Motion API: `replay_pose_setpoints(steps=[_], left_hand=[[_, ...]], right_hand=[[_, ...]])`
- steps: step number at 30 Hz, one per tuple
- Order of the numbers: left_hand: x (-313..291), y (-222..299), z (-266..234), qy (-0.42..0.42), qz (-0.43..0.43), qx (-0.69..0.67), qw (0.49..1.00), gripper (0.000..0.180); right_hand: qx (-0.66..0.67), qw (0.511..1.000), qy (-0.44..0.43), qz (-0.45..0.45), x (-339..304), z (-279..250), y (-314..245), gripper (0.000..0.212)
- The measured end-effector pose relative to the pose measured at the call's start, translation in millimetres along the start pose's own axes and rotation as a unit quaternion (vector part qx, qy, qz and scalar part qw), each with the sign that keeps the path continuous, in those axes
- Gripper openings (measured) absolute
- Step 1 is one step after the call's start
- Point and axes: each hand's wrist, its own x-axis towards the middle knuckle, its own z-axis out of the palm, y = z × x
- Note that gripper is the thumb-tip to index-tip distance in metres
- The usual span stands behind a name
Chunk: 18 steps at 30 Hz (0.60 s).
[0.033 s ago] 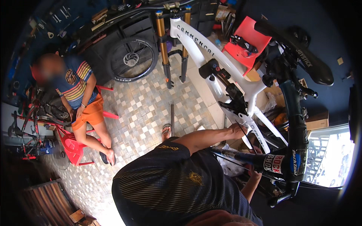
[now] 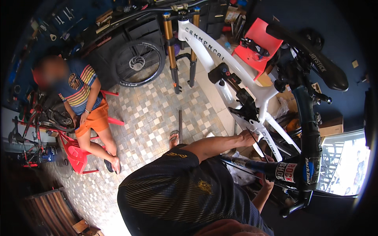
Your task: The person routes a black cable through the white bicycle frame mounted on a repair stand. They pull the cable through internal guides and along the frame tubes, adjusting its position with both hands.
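A white mountain bike frame (image 2: 230, 51) with a black and gold suspension fork (image 2: 168, 43) is held up in front of me. My left hand (image 2: 249, 138) is closed at the frame's rear stay (image 2: 269, 146), pinching a thin black cable (image 2: 260, 148) that slants down toward my other hand. My right hand (image 2: 267, 184) is below, behind the dark tube of a repair stand (image 2: 252, 165). Its fingers look curled, but the tube covers part of them and what they grip is hidden. A rear shock (image 2: 232, 78) sits inside the frame.
The repair stand's thick upright (image 2: 310, 129) and a black saddle (image 2: 327, 70) are close on my right. Behind the frame is a red chair (image 2: 260, 43). A wheel (image 2: 138, 63) leans on dark cabinets. To the left, another person (image 2: 84, 88) sits on a red chair (image 2: 76, 155).
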Motion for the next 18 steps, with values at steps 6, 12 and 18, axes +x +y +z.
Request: replay_pose_setpoints(steps=[6,12,18], left_hand=[[-42,-15,-20,-0.073,0.039,-0.077,0.994,0.037],[-156,-97,-98,-0.218,-0.117,-0.158,0.956,0.044],[-299,-230,-156,-0.21,-0.257,-0.111,0.937,0.038]], right_hand=[[-0.155,0.959,0.209,0.114,21,25,48,0.037],[-0.092,0.967,0.206,0.12,87,82,68,0.024],[-0.04,0.948,0.241,0.206,110,95,57,0.031]])
